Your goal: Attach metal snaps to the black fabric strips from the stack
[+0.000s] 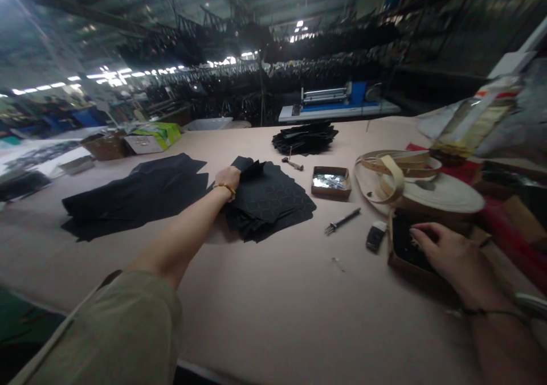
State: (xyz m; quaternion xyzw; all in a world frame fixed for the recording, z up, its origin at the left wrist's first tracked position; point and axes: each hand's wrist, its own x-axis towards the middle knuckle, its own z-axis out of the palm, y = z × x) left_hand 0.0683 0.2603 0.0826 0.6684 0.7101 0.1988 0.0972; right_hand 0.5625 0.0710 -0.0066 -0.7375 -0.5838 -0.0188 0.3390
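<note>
My left hand [228,180], with a beaded bracelet at its wrist, is closed on the far left edge of a black fabric piece [273,188]. That piece lies on a fanned stack of similar black pieces with a faint pattern, and its gripped edge is folded up. To the left lies another dark pile of fabric [141,188]. My right hand [448,254] is over a small cardboard box [399,259] of dark contents. Its thumb and forefinger are pinched together; whatever is between them is too small to make out. Beside the box lies a black key fob-like object [376,236].
A pronged tool [343,221] and a small pin-like item [338,264] lie mid-table. Behind them are a box of shiny metal pieces [330,182], a hammer [293,164] and a black stack [304,138]. At right stand rolled tape [448,194] and a bottle [474,120].
</note>
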